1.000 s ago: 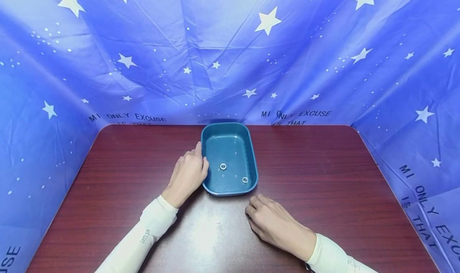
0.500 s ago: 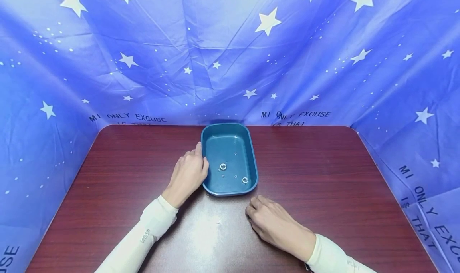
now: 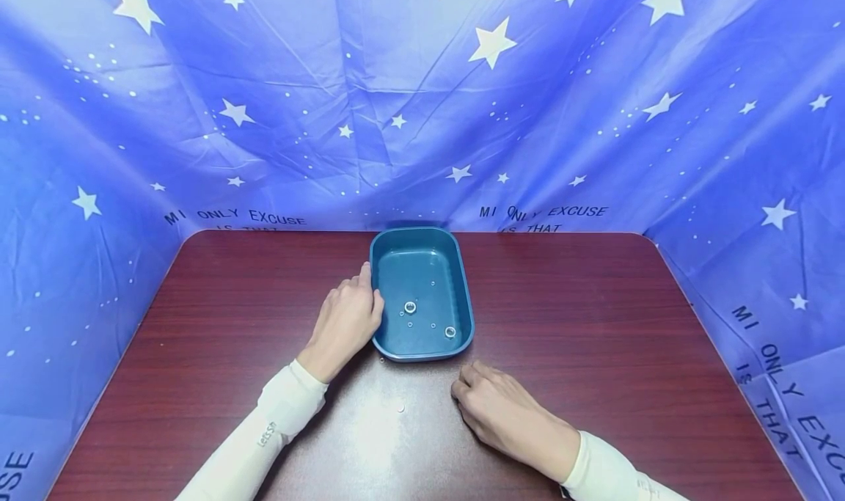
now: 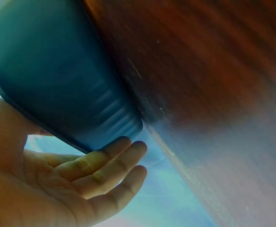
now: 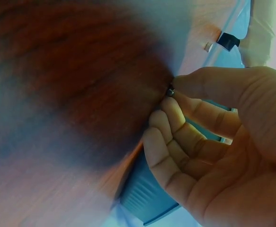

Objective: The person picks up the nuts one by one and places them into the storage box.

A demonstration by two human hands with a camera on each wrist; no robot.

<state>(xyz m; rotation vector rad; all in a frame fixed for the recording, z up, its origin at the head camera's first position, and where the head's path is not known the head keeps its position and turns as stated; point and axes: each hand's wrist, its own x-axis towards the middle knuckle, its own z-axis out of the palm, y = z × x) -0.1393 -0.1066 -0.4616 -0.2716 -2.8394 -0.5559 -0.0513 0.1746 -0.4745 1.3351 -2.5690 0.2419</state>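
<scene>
A teal rectangular tub (image 3: 422, 266) stands on the table, holding two larger silver rings (image 3: 410, 307) and several tiny ring-like pieces (image 3: 433, 326). At its left wall my left hand (image 3: 339, 328) holds the rim, thumb over the edge. The left wrist view has the left hand's fingers (image 4: 110, 172) against the outer wall. My right hand (image 3: 505, 417) is low over the table, just in front of the tub's right corner. In the right wrist view, its thumb and index finger pinch a small, dark, shiny metal piece (image 5: 170, 90), too small to identify.
Near the tub's front left corner lies a tiny ring-like piece (image 3: 381, 359). A small pale round piece (image 3: 400, 408) sits between the forearms on the dark red wooden table (image 3: 251, 295). Blue star-patterned cloth (image 3: 422, 119) hangs behind the table and along both sides.
Both hands keep their places, and the tub and loose pieces stay put. Only the head view has tilted very slightly.
</scene>
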